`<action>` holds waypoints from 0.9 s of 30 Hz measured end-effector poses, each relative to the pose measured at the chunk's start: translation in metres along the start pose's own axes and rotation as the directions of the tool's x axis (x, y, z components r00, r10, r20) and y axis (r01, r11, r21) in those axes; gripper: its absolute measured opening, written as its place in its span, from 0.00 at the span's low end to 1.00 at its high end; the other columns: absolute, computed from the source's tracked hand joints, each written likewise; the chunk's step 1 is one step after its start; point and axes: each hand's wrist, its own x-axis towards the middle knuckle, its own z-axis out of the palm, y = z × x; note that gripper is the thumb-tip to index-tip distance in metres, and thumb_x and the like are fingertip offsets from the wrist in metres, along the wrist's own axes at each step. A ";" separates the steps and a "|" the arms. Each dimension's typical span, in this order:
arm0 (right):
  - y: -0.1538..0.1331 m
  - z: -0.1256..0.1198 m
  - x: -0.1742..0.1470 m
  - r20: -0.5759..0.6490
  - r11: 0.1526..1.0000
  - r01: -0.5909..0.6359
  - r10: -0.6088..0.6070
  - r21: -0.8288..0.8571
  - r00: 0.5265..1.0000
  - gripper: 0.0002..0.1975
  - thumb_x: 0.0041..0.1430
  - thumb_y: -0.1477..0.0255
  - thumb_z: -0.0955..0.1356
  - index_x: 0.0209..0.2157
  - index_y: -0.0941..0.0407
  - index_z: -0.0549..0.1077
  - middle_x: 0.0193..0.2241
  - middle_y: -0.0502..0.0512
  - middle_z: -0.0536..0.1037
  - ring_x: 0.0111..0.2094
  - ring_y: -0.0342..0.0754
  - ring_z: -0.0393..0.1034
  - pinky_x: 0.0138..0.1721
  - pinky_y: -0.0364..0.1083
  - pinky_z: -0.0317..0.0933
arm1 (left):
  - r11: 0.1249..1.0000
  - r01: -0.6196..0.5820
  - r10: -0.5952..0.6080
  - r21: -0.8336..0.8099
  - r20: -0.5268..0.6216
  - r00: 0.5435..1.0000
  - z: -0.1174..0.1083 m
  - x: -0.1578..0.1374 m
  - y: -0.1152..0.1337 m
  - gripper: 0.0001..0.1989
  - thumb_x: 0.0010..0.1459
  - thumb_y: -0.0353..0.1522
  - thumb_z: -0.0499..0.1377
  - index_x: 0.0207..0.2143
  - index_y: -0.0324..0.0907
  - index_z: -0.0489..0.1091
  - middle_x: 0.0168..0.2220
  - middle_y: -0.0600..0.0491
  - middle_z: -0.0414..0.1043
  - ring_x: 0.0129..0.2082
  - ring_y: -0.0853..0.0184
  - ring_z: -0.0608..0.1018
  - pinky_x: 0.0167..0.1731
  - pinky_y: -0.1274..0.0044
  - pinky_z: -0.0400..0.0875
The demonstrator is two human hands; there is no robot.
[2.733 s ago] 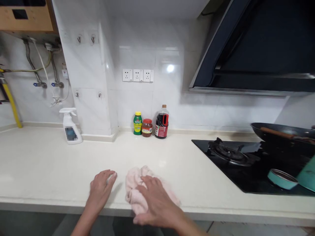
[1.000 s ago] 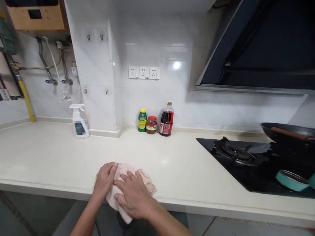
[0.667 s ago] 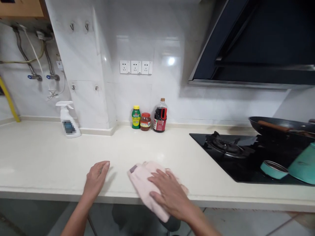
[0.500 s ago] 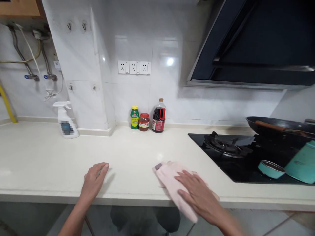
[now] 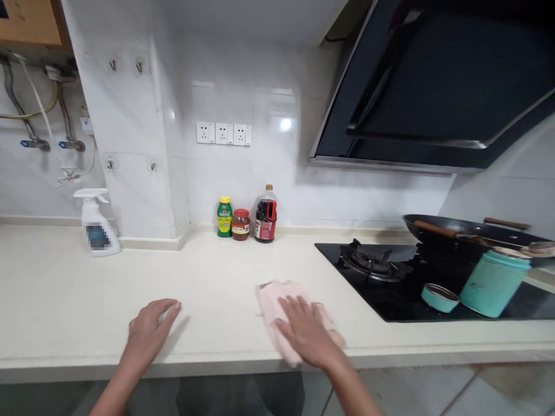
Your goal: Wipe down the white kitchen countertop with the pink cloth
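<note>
A pale pink cloth [image 5: 274, 319] lies on the white countertop near its front edge. My right hand [image 5: 306, 329] rests flat on top of it, fingers spread, pressing the cloth to the surface. Part of the cloth is hidden under that hand, and its edges are blurred. To the left, my left hand [image 5: 151, 326] hovers over the counter, casting a shadow. Its fingers are curled with the thumb close to the index finger, and I see nothing held between them.
A white spray bottle [image 5: 97, 231] stands at the left. Against the back wall are a green bottle [image 5: 224, 218], a red-lidded jar [image 5: 240, 226] and a dark sauce bottle [image 5: 265, 219]. On the black gas stove [image 5: 403, 306] are a wok [image 5: 468, 231], a teal canister [image 5: 494, 286] and a teal bowl [image 5: 440, 299].
My right hand and the cloth have slid left on the counter, and less of the cloth overhangs the front edge. The whole view has turned slightly right; my left hand keeps its curled shape.
</note>
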 end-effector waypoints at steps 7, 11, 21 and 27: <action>-0.094 0.013 0.015 0.026 0.916 0.345 -0.357 0.206 0.934 0.31 0.75 0.53 0.54 0.70 0.54 0.55 0.70 0.59 0.49 0.70 0.64 0.34 0.67 0.72 0.25 | 0.992 -0.114 0.118 0.047 -0.093 0.989 0.002 -0.002 -0.004 0.24 0.56 0.51 0.52 0.39 0.45 0.78 0.50 0.43 0.79 0.54 0.48 0.77 0.55 0.56 0.69; -0.039 -0.001 0.006 -0.100 0.816 0.370 -0.365 0.443 0.926 0.33 0.72 0.48 0.52 0.65 0.53 0.65 0.70 0.53 0.50 0.69 0.52 0.43 0.70 0.57 0.41 | 0.940 -0.327 0.339 0.092 -0.186 0.922 0.013 -0.011 0.012 0.21 0.60 0.49 0.54 0.44 0.47 0.78 0.58 0.43 0.73 0.59 0.51 0.74 0.58 0.57 0.67; 0.150 0.030 0.007 -0.293 0.998 -0.001 0.019 0.062 0.956 0.37 0.66 0.48 0.49 0.61 0.53 0.69 0.65 0.56 0.61 0.68 0.58 0.46 0.68 0.66 0.41 | 0.854 -0.510 0.414 0.102 0.461 0.785 0.076 -0.044 0.147 0.33 0.57 0.59 0.55 0.57 0.52 0.73 0.63 0.42 0.69 0.63 0.39 0.66 0.58 0.44 0.57; 0.171 0.038 0.011 -0.292 0.948 0.064 0.031 0.311 0.956 0.35 0.67 0.47 0.50 0.58 0.51 0.71 0.61 0.55 0.68 0.65 0.57 0.55 0.70 0.61 0.43 | 0.697 -0.715 0.597 0.059 0.505 0.624 0.134 -0.098 0.191 0.46 0.53 0.67 0.47 0.65 0.52 0.63 0.65 0.40 0.64 0.62 0.35 0.64 0.55 0.44 0.54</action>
